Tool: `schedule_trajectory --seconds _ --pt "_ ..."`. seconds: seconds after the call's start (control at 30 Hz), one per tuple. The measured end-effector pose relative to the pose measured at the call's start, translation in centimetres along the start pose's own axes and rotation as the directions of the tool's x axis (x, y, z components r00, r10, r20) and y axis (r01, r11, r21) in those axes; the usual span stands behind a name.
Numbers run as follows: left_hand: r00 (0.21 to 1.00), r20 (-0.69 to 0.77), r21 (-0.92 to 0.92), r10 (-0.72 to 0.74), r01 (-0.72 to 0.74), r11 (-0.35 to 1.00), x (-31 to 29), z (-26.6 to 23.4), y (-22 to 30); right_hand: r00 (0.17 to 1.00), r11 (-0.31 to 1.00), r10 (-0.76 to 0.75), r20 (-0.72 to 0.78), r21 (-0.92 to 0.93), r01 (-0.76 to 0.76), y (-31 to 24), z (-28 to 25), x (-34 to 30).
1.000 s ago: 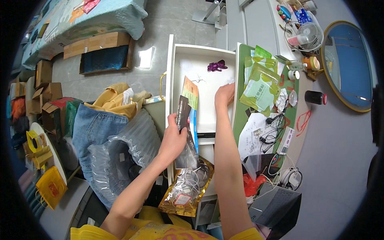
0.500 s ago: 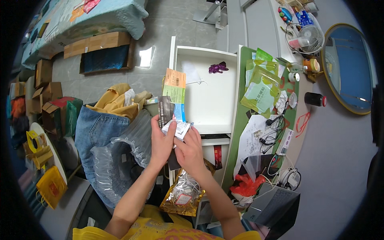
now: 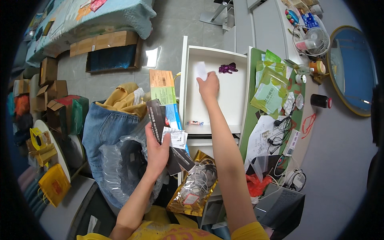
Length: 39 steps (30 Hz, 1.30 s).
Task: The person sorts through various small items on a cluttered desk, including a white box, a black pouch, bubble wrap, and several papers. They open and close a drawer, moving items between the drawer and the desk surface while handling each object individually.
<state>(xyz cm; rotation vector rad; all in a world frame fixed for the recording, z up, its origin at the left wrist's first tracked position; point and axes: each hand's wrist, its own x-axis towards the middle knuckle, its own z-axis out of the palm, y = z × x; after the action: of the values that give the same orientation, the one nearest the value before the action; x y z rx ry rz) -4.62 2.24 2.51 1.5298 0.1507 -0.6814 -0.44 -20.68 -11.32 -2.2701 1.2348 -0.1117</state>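
Note:
My left hand [image 3: 159, 153] is closed round a bundle. In it are black printed card strips [image 3: 155, 116], a folded white paper slip [image 3: 176, 137] and a long orange, green and blue printed card [image 3: 163, 86]. My right hand [image 3: 209, 87] reaches into the white drawer [image 3: 230, 94], thumb and fingers closed on a white piece of paper [image 3: 201, 71]. To the right of that hand lies a shiny purple figure-shaped thing [image 3: 228, 68]. A small wrapped packet [image 3: 195, 123] rests near the drawer's front edge.
Below the drawer sits a gold bag [image 3: 196, 188] of white cables. Jeans [image 3: 100, 132] and clear air-cushion wrap [image 3: 116, 164] lie on the left. The green-topped desk [image 3: 246, 132] at right carries green pouches [image 3: 270, 94], earphones [image 3: 276, 140] and a dark jar [image 3: 320, 101].
My right hand has left the bundle and moved up into the drawer, onto the white paper. A small wrapped packet now lies in the drawer. The left hand keeps the bundle.

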Motion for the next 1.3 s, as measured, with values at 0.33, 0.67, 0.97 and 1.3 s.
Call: schedule_trajectory --seconds 0.33,0.67,0.97,1.3 --pt "0.996 0.038 0.073 0.078 -0.08 0.994 0.7 0.3 0.4 0.816 0.835 -0.015 0.578 0.456 -0.308 -3.3 -11.6 -14.7" --pt "0.998 -0.057 0.123 0.011 -0.004 0.992 -0.6 -1.8 -0.4 0.781 0.928 -0.099 0.617 0.34 -0.151 -3.5 -11.5 -18.0" --pt "0.993 -0.056 0.215 0.1 -0.086 0.973 -1.7 -1.4 -0.8 0.91 0.908 -0.412 0.038 0.096 0.407 4.5 -3.5 -5.5" --pt "0.989 -0.064 0.21 0.137 -0.121 0.97 -1.4 -2.1 -1.2 0.944 0.64 0.124 0.306 0.702 -0.312 4.1 -7.9 -8.3"
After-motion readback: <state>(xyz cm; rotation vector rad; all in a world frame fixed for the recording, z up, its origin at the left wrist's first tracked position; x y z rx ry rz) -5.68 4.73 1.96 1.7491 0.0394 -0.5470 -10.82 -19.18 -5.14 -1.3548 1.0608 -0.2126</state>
